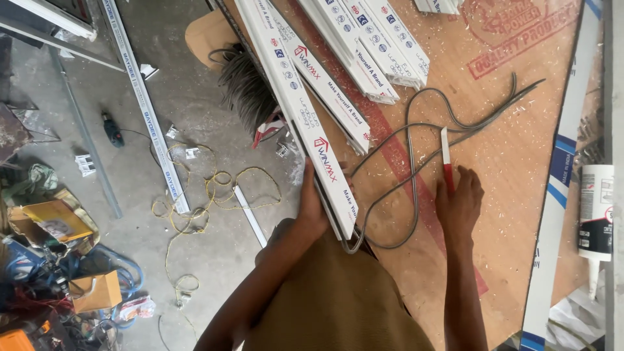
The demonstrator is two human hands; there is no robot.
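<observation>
Seen from the head camera, the left hand (pixel 312 205) is closed around the near end of a long white plastic profile (pixel 296 104) that lies slantwise along the left edge of the plywood worktop (pixel 513 149). The fingers wrap its outer side, at the worktop's rim. The right hand (pixel 460 198) rests on the worktop well apart from the left, its fingers pinched on the lower end of a small red-and-white cutter (pixel 446 159) that stands nearly upright on the board. Between the two hands a grey rubber gasket strip (pixel 416 140) snakes in loose loops across the plywood; its near loop ends just beside the profile's cut end. A second white profile (pixel 325 78) lies against the first, and more short profile pieces (pixel 374 45) lie farther up the board. Fine white shavings are scattered over the wood. On the right, a white sealant cartridge (pixel 596 211) lies beside a white-and-blue strip (pixel 559 188). Down on the concrete floor (pixel 195 104) lie a yellow cord (pixel 208 195), a drill (pixel 112 129), another long white profile (pixel 146 107) and a heap of clutter at the left edge.
</observation>
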